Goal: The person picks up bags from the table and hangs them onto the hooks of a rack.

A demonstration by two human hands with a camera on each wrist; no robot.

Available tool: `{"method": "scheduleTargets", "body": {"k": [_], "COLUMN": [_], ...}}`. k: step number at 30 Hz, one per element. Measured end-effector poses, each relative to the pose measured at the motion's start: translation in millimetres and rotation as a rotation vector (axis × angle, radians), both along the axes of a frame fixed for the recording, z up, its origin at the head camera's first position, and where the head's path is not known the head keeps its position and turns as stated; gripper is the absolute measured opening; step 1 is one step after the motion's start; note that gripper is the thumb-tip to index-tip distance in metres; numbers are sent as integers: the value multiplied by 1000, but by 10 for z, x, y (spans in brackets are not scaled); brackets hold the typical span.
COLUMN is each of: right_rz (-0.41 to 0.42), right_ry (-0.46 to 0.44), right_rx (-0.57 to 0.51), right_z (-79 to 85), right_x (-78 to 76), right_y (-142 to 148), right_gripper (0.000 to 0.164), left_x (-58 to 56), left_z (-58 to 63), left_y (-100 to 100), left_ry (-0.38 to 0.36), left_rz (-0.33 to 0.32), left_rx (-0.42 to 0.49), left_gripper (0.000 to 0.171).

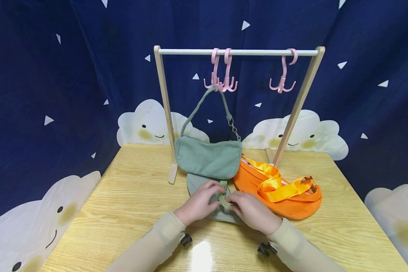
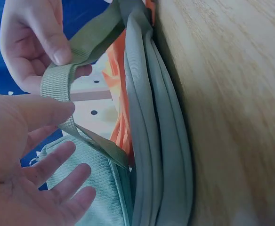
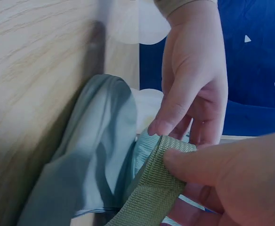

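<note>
A grey-green fabric bag (image 1: 194, 182) lies on the table, with a green webbing strap (image 3: 151, 193) raised from it in a loop. My left hand (image 1: 201, 202) pinches this strap between thumb and index finger, its other fingers spread loosely. Just to the right along the strap, my right hand (image 1: 253, 209) grips it, the thumb pressed on the webbing in the right wrist view. Right behind both hands hangs a green shoulder bag (image 1: 207, 156), its handle looped up to a pink hook (image 1: 215, 71). Part of the lying bag is hidden by my hands and the hanging bag.
An orange bag (image 1: 278, 206) with a shiny orange strap (image 1: 270, 181) lies to the right. The rack's white bar (image 1: 255, 52) spans two wooden posts (image 1: 299, 105). Two more pink hooks hang on it, one far right (image 1: 282, 77). A dark blue curtain (image 1: 54, 124) surrounds the table.
</note>
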State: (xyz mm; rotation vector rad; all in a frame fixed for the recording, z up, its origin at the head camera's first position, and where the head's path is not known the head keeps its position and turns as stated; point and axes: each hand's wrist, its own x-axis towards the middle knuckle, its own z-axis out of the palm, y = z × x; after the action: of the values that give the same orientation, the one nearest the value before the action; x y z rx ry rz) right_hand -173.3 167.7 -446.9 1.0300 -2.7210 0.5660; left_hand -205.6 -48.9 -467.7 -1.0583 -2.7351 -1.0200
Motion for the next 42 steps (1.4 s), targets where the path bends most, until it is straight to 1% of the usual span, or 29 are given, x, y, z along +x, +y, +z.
{"method": "scheduleTargets", "body": {"k": [9,15,22,26,31,35,42], "right_rz": [11,17,17,20,28,29,39], "right_ry": [-21,-33,-51,-64,-84,-108,-120], "right_rx": [-25,-27,-30,-34,-27,2,50], "right_z": [81,90,48,30,-16,-72,-171], "right_x": [42,53,45,43,34,28,24], "right_y": [21,16,32,43,35,13,-13], "right_gripper": [18,16,15,14,14,13,12], "left_x": [-6,-17,-13,-28,-44,-48,-65], "left_z": [21,24,53,77,109,122,105], "left_y": [15,29,17,-6,-23,-31,-49], "left_ry": [64,67,33,14,13,5,5], "left_rz": [-43,-48,-65,-80,-58,-39,-42], "left_rx": [-20,-14,-51,-47,-43,-46,-36], "left_gripper": [37,36,38,39,34,31,30]}}
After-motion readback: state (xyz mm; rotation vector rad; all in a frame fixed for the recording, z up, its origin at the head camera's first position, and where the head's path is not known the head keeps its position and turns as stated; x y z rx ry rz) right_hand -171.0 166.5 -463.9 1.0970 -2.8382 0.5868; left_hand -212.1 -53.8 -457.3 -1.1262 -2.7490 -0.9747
